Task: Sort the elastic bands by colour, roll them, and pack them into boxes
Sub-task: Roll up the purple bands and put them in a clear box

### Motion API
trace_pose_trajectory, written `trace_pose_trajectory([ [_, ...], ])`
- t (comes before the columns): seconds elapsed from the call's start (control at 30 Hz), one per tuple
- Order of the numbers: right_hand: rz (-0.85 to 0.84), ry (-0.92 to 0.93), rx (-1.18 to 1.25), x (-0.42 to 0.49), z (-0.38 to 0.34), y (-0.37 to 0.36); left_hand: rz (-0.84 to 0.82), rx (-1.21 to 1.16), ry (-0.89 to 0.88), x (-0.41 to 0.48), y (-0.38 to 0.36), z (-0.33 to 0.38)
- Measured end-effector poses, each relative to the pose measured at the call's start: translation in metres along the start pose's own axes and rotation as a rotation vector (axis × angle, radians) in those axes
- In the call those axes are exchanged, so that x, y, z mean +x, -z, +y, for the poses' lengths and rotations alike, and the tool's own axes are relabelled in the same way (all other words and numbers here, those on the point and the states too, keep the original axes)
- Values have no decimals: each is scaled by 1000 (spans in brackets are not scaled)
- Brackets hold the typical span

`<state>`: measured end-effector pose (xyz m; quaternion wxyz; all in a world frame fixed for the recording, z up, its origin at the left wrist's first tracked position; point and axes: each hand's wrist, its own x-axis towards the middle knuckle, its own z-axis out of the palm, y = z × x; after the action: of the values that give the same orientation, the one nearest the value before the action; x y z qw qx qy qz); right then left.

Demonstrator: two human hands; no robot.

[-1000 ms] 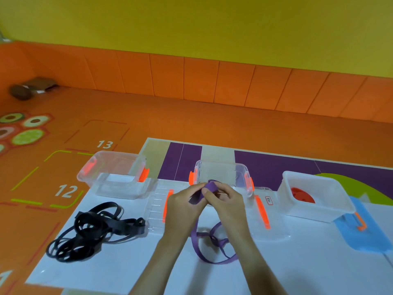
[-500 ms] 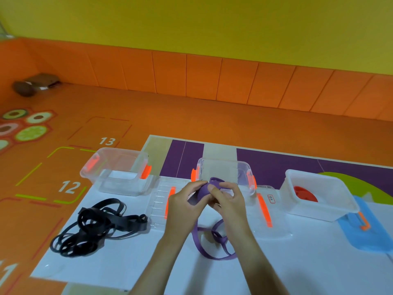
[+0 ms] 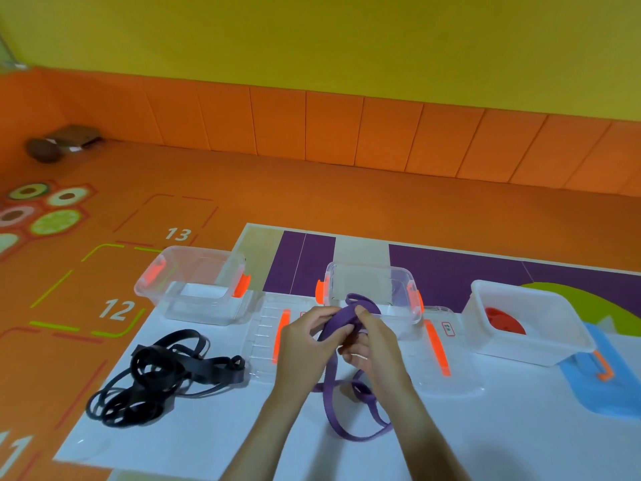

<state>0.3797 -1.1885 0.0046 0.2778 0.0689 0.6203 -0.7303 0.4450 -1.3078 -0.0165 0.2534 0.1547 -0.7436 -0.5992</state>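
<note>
The flat purple elastic band (image 3: 335,323) is held up just in front of the middle clear plastic box with orange latches (image 3: 373,281). Its upper end is bunched between 2 hands and its loose loops trail down onto the white sheet (image 3: 194,442), nearer the person than that box. The left hand (image 3: 303,345) grips the bunched part with curled fingers and thumb. The right hand (image 3: 376,345) pinches it from the other side, its fingers also curled round the strap. 2 clear flat lids with orange strips lie at that box's front corners, 1 to its left (image 3: 267,341) and 1 to its right (image 3: 447,359). Left of the middle box stands another clear plastic box with orange latches (image 3: 194,286), and a tangled pile of black elastic bands (image 3: 156,376) lies left of it and nearer the person. Right of the middle box, a white plastic box (image 3: 534,345) holds a red rolled band (image 3: 504,323) and rests partly on a blue lid (image 3: 600,400).
</note>
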Motion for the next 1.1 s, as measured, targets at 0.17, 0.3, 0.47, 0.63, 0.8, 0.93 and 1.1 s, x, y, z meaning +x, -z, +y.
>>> trace_pose_trajectory([
  [0.17, 82, 141, -191, 5, 0, 0, 2, -15, -16, 2, 0, -1],
  [0.3, 54, 15, -100, 3, 8, -2, -35, -72, 18, 6, 0, -2],
  [0.47, 24, 20, -228, 3, 22, -5, -47, -117, 55, 7, 5, -8],
  [0.63, 61, -12, -47, 8, 7, 4, -96, -119, 39, 6, 7, -9],
  [0.8, 26, -112, 28, 4, 0, 3, -107, -145, 50, 4, 10, -9],
  [0.93, 15, 46, -135, 1, -6, 6, -136, -94, 15, 4, 5, -5],
  [1.1, -65, -113, 199, 1, -1, 8, -119, -61, 4, 2, 1, -7],
])
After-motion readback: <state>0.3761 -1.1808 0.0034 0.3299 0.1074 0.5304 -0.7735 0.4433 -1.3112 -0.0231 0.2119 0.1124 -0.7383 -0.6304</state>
